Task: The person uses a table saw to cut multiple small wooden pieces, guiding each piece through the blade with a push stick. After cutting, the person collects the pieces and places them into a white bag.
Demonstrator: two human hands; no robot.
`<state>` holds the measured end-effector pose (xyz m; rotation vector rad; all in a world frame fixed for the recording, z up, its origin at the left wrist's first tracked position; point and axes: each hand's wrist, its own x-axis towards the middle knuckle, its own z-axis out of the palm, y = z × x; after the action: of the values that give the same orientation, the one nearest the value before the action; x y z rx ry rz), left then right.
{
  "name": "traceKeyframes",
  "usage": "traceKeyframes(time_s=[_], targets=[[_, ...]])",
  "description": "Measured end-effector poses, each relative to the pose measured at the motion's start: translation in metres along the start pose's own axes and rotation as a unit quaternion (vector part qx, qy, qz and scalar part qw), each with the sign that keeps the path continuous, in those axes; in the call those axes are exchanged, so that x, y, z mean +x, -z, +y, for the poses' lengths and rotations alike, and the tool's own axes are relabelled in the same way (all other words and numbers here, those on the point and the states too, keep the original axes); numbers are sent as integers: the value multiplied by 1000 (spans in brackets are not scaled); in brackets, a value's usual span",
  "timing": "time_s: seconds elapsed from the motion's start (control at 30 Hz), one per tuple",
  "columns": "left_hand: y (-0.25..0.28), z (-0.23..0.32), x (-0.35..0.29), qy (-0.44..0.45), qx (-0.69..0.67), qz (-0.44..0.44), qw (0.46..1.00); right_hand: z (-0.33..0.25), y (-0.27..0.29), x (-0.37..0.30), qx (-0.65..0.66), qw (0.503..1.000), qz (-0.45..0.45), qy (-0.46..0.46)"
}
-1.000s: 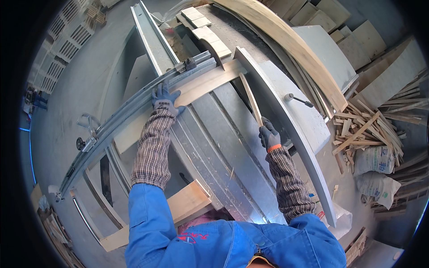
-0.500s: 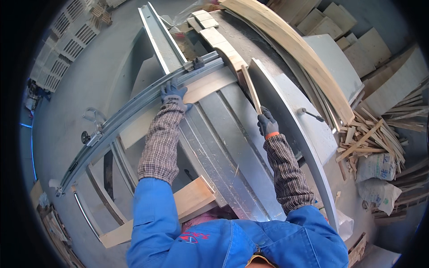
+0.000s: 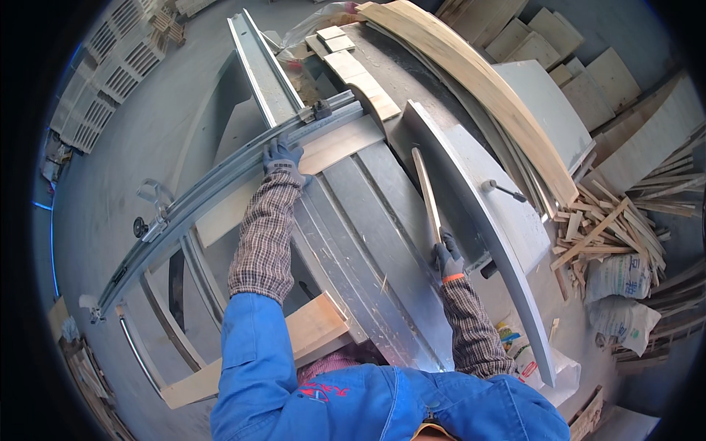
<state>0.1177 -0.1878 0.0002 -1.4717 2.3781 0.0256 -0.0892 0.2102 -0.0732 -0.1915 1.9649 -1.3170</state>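
Observation:
Gloved in grey, my left hand [image 3: 283,157] lies with fingers outstretched and thumb apart at the metal fence [image 3: 220,178], touching the pale wooden board [image 3: 342,144] set along it. The board spans the grooved metal table [image 3: 382,213] of what looks like a sliding table saw. My right hand [image 3: 448,257], also gloved, grips the near end of a thin wooden stick [image 3: 425,187]. The stick points away from me, beside the long upright guide [image 3: 485,220] on the right. The blade cannot be made out.
Small wood blocks [image 3: 360,77] line the far tabletop. Long curved-looking planks [image 3: 478,88] lie beyond the guide. Offcuts [image 3: 607,228] and white sacks [image 3: 621,275] are heaped at right. Another board [image 3: 316,323] sits by my left arm. A metal rail [image 3: 265,70] extends away at far left.
My right hand has drawn the wooden stick back toward me, away from the blocks at the far end. My left hand stays at the fence and board.

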Motion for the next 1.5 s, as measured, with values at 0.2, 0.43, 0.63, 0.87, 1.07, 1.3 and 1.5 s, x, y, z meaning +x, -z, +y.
traceKeyframes(time_s=[0.2,0.43,0.63,0.87,1.07,1.3,1.5], targets=[[-4,13,-21,0,-2,-1,1000,32,21,-15,57,998,-9,18],[-50,15,-56,-63,2,116,991,41,46,-44,9,1000,-7,10],[-131,5,-66,-167,24,307,937,40,66,-80,36,999,0,-34],[-150,40,-54,-248,6,352,902,82,90,-79,-8,999,2,39],[-89,139,-61,-218,-24,257,941,81,106,-89,-15,1000,-10,-2],[-46,157,-50,-138,-43,190,971,77,103,-75,31,997,-62,44],[-85,63,-94,-42,-61,213,974,68,94,-43,52,997,-55,27]])
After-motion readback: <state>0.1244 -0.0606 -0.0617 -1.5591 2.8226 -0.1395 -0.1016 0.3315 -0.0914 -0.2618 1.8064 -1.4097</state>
